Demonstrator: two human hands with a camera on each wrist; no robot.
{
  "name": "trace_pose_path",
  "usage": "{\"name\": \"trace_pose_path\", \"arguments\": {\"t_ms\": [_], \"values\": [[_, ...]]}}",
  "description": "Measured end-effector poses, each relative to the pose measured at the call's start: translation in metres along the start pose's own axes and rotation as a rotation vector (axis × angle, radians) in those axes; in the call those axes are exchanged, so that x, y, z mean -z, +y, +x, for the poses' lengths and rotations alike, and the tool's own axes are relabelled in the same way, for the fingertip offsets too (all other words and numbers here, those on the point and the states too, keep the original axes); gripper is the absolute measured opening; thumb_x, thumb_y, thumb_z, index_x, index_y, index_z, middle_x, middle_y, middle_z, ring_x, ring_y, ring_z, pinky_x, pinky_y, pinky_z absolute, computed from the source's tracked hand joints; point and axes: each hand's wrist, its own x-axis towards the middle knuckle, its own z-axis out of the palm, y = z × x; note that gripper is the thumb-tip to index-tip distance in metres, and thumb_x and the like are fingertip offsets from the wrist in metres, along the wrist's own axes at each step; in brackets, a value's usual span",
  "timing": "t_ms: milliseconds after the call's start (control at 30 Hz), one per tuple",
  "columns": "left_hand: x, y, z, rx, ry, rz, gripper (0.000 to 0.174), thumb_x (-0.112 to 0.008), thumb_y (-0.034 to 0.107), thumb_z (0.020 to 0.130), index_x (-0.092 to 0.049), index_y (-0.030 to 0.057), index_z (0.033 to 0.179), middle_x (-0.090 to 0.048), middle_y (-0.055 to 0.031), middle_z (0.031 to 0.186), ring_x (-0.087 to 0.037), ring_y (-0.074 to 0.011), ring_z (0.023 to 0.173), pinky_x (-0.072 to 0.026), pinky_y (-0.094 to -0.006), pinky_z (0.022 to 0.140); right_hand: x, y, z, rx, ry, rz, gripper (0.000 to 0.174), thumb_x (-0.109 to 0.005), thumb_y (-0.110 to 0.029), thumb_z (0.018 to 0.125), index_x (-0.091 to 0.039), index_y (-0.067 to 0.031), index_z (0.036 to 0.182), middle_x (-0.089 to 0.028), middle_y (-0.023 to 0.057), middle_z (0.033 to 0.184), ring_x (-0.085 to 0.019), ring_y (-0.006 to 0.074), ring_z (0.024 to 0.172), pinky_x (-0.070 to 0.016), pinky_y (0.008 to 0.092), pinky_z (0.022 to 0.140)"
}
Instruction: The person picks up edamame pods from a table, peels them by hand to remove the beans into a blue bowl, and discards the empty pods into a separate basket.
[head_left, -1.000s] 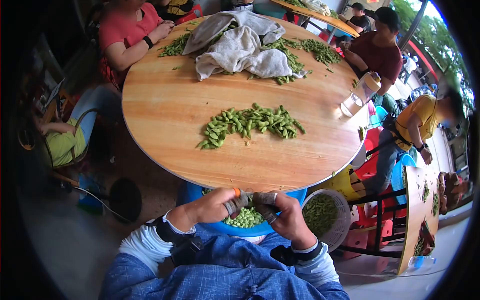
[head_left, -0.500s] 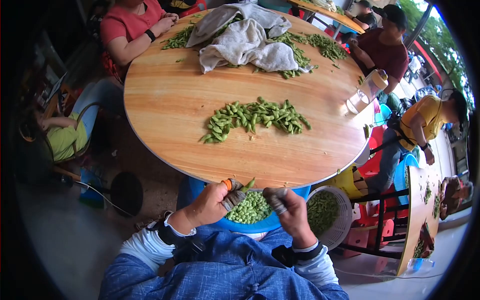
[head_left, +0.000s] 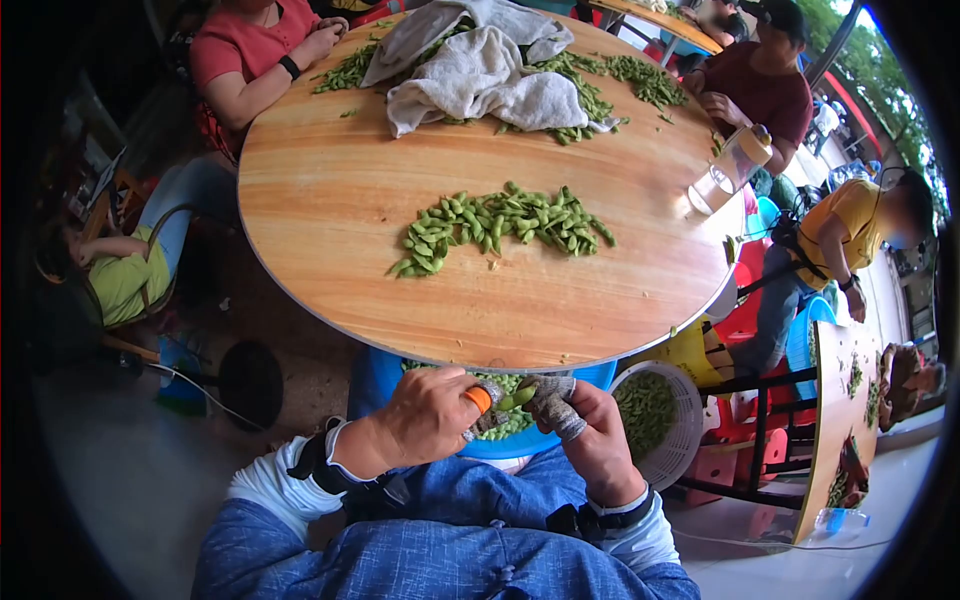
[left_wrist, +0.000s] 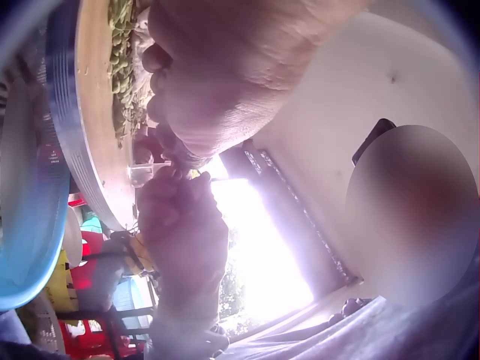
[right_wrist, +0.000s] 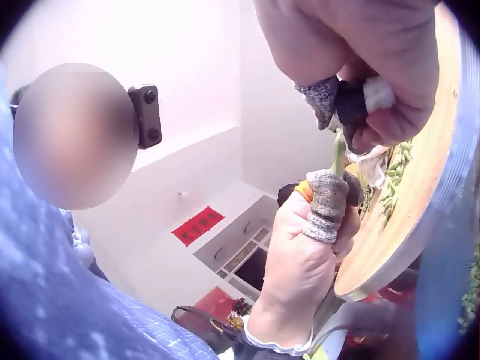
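My left hand [head_left: 425,415] grips a green edamame pod [head_left: 517,398] between thumb and finger, with an orange band and grey cloth wraps on its fingers. Close against it, my right hand [head_left: 595,435] has its wrapped thumb and fingers curled at the pod's other end. The right wrist view shows the pod [right_wrist: 339,154] standing out of the left hand [right_wrist: 300,255], its tip between the right hand's fingertips [right_wrist: 326,112]. Beneath both hands sits a blue basin [head_left: 385,385] of shelled beans [head_left: 500,432]. In the left wrist view the fingertips are mostly hidden.
On the round wooden table [head_left: 330,250] lies a heap of pods [head_left: 500,225]. Farther back, cloths [head_left: 490,80] cover more pods, and a clear bottle [head_left: 715,185] stands at the right edge. A white basket [head_left: 690,430] of pods or husks is right of the basin. Several people sit around.
The hands were together, then parted with a pod showing in the left hand. Now they have come together again over the basin, with the right fingers at the pod.
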Motion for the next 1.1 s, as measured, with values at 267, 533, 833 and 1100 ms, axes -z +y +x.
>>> {"name": "trace_pose_path", "arguments": {"t_ms": [267,533,833,1100], "values": [[0.008,0.000,0.007,-0.105,-0.038,0.018,0.016,-0.057,0.004,0.051,-0.050,0.0005,0.064,-0.048,-0.0097,0.060,-0.051,-0.0246,0.055,-0.0399,-0.0345,0.046,0.000,-0.003,-0.003,-0.040,0.023,-0.030,0.021,-0.053,-0.008,0.082,-0.053,0.0051,0.098,-0.058,0.0049,0.093,-0.052,0.0103,0.086,-0.0406,0.0239,0.078],[0.006,-0.003,0.004,-0.098,-0.129,0.086,0.006,-0.056,0.006,0.061,-0.054,0.0007,0.062,-0.051,-0.0085,0.063,-0.054,-0.0215,0.060,-0.0442,-0.0326,0.049,0.000,0.004,0.001,-0.032,0.024,-0.006,0.021,-0.054,-0.010,0.082,-0.053,0.0039,0.098,-0.059,0.0048,0.092,-0.053,0.0101,0.084,-0.0413,0.0239,0.077],[-0.024,-0.007,-0.006,0.260,-0.054,-0.892,0.028,-0.053,0.020,0.081,-0.054,-0.0018,0.099,-0.059,-0.0128,0.089,-0.058,-0.0242,0.080,-0.0447,-0.0303,0.069,0.006,0.050,0.015,0.071,-0.077,0.486,0.028,-0.059,-0.018,0.078,-0.054,0.0004,0.099,-0.058,0.0050,0.094,-0.054,0.0127,0.086,-0.0420,0.0251,0.076],[-0.036,-0.018,-0.013,0.164,-0.120,-0.226,0.021,-0.052,0.013,0.080,-0.056,-0.0006,0.096,-0.059,-0.0145,0.091,-0.058,-0.0263,0.085,-0.0435,-0.0305,0.075,0.008,0.033,0.012,-0.027,-0.054,0.231,0.020,-0.058,-0.014,0.079,-0.055,0.0000,0.093,-0.058,0.0013,0.083,-0.050,0.0070,0.074,-0.0391,0.0197,0.064]]}}
